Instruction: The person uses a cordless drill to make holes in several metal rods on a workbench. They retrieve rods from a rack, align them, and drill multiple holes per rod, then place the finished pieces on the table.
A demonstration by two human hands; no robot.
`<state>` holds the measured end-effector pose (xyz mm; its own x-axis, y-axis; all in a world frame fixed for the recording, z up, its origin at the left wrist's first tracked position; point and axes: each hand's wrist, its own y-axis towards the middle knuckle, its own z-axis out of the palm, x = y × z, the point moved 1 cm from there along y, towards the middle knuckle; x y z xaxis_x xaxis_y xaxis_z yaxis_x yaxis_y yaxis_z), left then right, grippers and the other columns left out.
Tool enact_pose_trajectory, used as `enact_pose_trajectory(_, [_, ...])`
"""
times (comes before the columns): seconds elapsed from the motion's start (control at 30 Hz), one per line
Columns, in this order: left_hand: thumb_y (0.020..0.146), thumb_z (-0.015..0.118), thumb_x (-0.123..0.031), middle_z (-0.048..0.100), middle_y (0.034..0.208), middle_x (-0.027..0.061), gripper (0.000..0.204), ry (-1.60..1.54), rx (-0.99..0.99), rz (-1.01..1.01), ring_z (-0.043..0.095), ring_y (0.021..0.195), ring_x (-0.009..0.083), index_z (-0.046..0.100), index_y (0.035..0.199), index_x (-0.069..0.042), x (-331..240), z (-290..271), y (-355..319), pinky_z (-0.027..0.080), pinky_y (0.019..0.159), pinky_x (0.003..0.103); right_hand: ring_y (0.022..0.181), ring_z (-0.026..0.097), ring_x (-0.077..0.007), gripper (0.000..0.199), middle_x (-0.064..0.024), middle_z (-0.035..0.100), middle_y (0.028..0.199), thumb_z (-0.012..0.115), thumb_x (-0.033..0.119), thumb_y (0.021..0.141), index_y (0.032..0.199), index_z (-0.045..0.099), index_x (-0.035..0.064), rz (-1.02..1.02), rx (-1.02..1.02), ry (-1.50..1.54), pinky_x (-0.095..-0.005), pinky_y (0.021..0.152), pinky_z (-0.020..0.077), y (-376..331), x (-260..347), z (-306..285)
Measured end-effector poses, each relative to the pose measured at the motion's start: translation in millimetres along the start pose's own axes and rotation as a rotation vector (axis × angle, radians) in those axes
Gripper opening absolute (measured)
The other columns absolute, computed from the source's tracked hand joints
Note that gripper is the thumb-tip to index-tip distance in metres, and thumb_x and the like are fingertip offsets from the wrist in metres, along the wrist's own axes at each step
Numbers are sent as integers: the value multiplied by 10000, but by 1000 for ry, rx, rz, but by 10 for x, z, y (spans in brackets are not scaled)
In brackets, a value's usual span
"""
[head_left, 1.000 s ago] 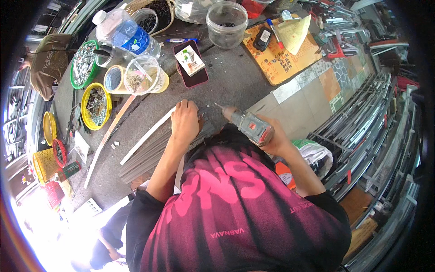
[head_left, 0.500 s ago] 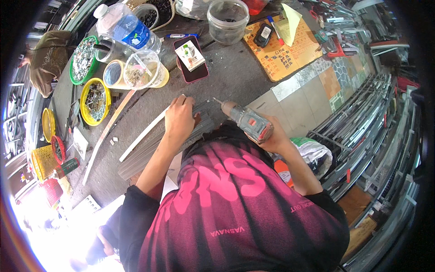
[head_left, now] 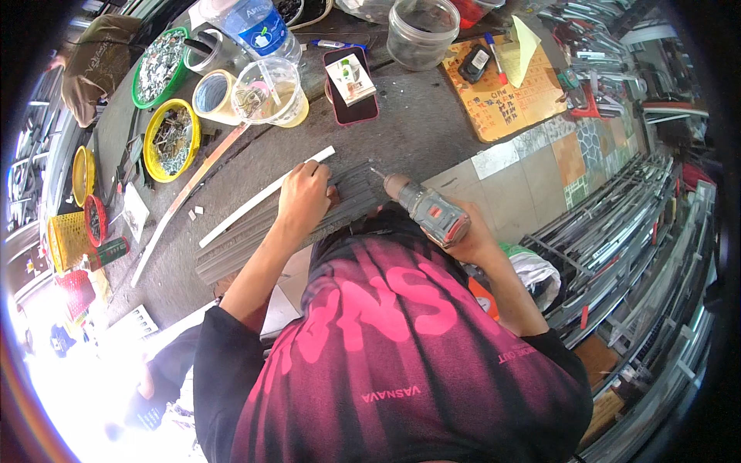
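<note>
The step in hand looks like setting up for drill work on thin strips, at the point of placing one hand and holding the tool ready, with no bit visibly in the material. The dark grey strips point(head_left: 356, 185) lie side by side along the near edge of the surface point(head_left: 409, 116), and a white strip point(head_left: 255, 199) lies aslant just beyond them, its one end showing past the knuckles of the left hand point(head_left: 303, 193). The two hands are apart: the left is curled palm down over the strips, and whether its fingers pinch one or merely press on them I cannot tell; the right hand point(head_left: 472, 235) is clamped around the power drill point(head_left: 428, 210), over the near edge, with the bit point(head_left: 378, 173) pointing away from the body, close to the right-hand ends of the grey strips. Whether the tip touches anything is too small to tell. Toward the far left of the surface stands a yellow basket point(head_left: 147, 143) of small metal pieces. As I judge it, the next move calls for the left hand to keep a piece firm and its fingers clear of the bit, while the right squares the drill to the chosen spot before any pressure goes on.
</note>
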<state>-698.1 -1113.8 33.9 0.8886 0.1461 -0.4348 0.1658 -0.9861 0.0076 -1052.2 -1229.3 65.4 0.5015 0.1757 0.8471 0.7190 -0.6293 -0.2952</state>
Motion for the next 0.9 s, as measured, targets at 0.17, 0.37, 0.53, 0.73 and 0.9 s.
enact_pose_trajectory(0.17, [759,940,-115,756,1113,199,370,48,143,-61,768,1113,416,750,1055,1,-53,-88,137,641,981,515,976,834,-216,335,-137,868,1081,935,98,930,1224,798,14,-24,20,-46,-371,888,639,-14,21,7])
enact_pose_trajectory(0.37, [783,927,-206,802,1011,205,412,138,203,-124,796,970,456,734,1095,-19,-140,-146,239,641,895,565,977,831,-210,334,-146,868,1084,933,95,936,1227,792,10,-22,-38,-54,-377,890,637,-91,-2,11])
enact_pose_trajectory(0.53, [855,891,-279,816,909,244,366,28,261,-148,813,896,485,763,1081,-20,-232,-321,297,643,861,599,985,831,-205,342,-142,872,1098,926,88,942,1240,785,-2,-30,-75,50,-371,904,640,-129,-53,29])
enact_pose_trajectory(0.73, [964,868,-287,821,937,276,290,86,268,-145,826,912,486,808,1023,-10,-568,-515,360,656,855,594,997,836,-208,349,-145,874,1105,927,91,944,1245,783,-10,-35,-118,30,-371,908,642,-179,-147,78])
enact_pose_trajectory(0.9, [1012,846,-273,829,947,277,280,208,242,-122,827,896,500,809,1053,1,-754,-516,319,662,820,591,993,847,-244,368,-152,876,1108,946,118,940,1245,783,-9,-33,-162,-47,-382,900,645,-210,-195,96])
